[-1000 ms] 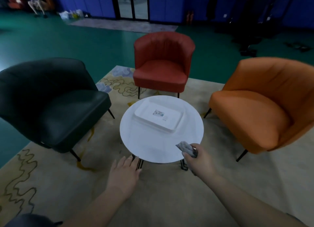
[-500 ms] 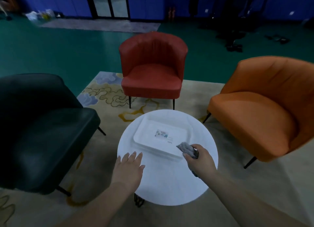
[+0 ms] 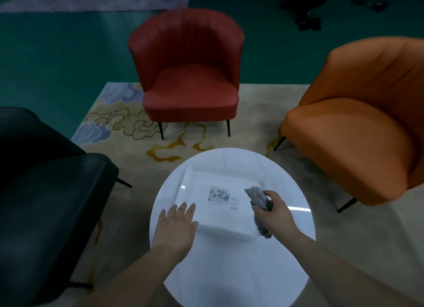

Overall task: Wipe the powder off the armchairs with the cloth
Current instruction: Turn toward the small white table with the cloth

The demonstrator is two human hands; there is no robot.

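Gripping the cloth [image 3: 259, 203] in curled fingers [image 3: 267, 195], the right hand [image 3: 275, 212] hovers over the tray [image 3: 220, 224] while the left hand [image 3: 176, 226] spreads flat, fingers straight.

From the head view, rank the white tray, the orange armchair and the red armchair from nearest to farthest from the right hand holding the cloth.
1. White tray: directly under the right hand, which grips the cloth, on the round table.
2. Orange armchair: off to the right of the table.
3. Red armchair: straight ahead, beyond the table's far edge.
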